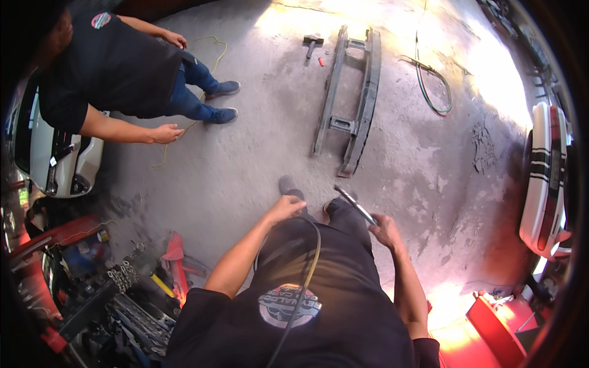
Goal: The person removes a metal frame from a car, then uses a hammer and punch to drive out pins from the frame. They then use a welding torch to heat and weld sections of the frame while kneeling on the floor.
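In my right hand (386, 231) is a slim silver metal rod-like tool (357, 206) with a dark tip, slanting forward and left over my foot; its exact kind is unclear. My left hand (286, 209) hangs in front of my left leg, fingers loosely stretched and nothing visible in them. A thin cable (315, 253) runs down over my dark shirt, close to that hand. On the floor ahead lies a grey metal frame (369, 92), two long beams joined by crosspieces. Left of its far end are a short-handled hammer (312, 43) and a small red piece (321, 62).
Another person (132, 70) stands at the left, near a white car (67, 153); a thin yellow line (219, 55) trails there. A looped hose (451, 98) lies at far right, beyond it a white bumper (540, 178). Chains (124, 276) and red equipment (491, 325) flank me.
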### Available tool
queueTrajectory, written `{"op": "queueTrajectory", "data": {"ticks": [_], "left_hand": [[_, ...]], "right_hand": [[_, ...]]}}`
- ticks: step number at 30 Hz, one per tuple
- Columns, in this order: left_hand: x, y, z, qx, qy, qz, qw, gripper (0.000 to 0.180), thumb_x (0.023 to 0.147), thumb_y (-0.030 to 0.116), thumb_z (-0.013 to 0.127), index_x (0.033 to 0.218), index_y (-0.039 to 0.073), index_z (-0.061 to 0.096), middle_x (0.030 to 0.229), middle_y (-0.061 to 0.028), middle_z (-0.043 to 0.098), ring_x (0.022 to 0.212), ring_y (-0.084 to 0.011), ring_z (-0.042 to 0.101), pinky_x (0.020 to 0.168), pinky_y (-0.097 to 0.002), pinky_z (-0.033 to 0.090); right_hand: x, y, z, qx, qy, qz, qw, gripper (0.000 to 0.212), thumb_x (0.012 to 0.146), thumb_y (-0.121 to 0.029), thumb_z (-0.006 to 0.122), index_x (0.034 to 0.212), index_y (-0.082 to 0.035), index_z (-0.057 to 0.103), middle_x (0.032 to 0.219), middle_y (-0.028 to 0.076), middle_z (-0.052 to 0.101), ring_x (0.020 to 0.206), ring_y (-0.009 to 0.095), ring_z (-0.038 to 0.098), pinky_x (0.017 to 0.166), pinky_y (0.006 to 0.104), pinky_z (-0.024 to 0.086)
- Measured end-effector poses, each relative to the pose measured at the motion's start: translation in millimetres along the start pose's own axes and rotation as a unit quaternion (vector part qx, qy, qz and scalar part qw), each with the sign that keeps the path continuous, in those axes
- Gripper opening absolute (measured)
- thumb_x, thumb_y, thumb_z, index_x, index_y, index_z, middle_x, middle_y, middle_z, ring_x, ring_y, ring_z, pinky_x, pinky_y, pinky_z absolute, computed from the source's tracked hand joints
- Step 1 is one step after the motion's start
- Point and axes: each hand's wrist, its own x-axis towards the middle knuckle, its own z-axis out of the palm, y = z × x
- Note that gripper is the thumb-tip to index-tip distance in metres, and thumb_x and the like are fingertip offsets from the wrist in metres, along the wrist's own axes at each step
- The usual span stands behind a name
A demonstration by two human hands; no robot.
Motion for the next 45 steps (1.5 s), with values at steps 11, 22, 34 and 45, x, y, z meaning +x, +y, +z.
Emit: {"op": "queueTrajectory", "data": {"ticks": [11,22,34,45], "left_hand": [[-121.4,-83.3,-8.5,-0.729,0.158,0.22,0.629,0.041,0.097,0.041,0.068,0.072,0.011,0.056,0.067,-0.0076,0.06,0.07,-0.0262,0.064,0.078,-0.0436,0.054],[-327.6,-293.2,80.4,-0.451,0.805,0.148,0.357,0.043,0.101,0.039,0.063,0.073,0.007,0.061,0.065,-0.0014,0.061,0.062,-0.0105,0.054,0.058,-0.0322,0.044],[-403.8,-540.6,188.0,-0.383,0.713,-0.166,0.563,0.04,0.089,0.043,0.064,0.09,0.005,0.075,0.084,-0.0224,0.071,0.083,-0.042,0.07,0.076,-0.0516,0.054],[-396.9,-596.5,278.3,-0.634,0.625,-0.291,0.351,0.058,0.093,0.056,0.055,0.089,0.002,0.075,0.09,-0.0266,0.071,0.089,-0.0442,0.07,0.079,-0.0524,0.053]], "right_hand": [[51.4,-204.8,157.5,-0.014,-0.328,-0.359,0.874,0.053,0.085,-0.006,0.063,0.137,0.001,0.057,0.112,0.023,0.07,0.098,0.03,0.069,0.089,0.037,0.052],[248.3,-153.6,269.6,-0.271,-0.525,-0.517,0.62,0.049,0.09,-0.02,0.066,0.138,-0.012,0.06,0.097,0.014,0.072,0.098,0.028,0.07,0.086,0.0466,0.056],[-42.8,-350.7,617.2,-0.309,-0.589,-0.267,0.697,0.037,0.092,-0.011,0.059,0.125,0.004,0.065,0.078,0.008,0.073,0.063,0.016,0.068,0.056,0.0284,0.055],[-221.5,-444.1,884.3,-0.446,-0.679,-0.208,0.545,0.039,0.095,-0.016,0.059,0.129,0.002,0.06,0.084,0.016,0.072,0.067,0.025,0.071,0.061,0.036,0.061]]}}
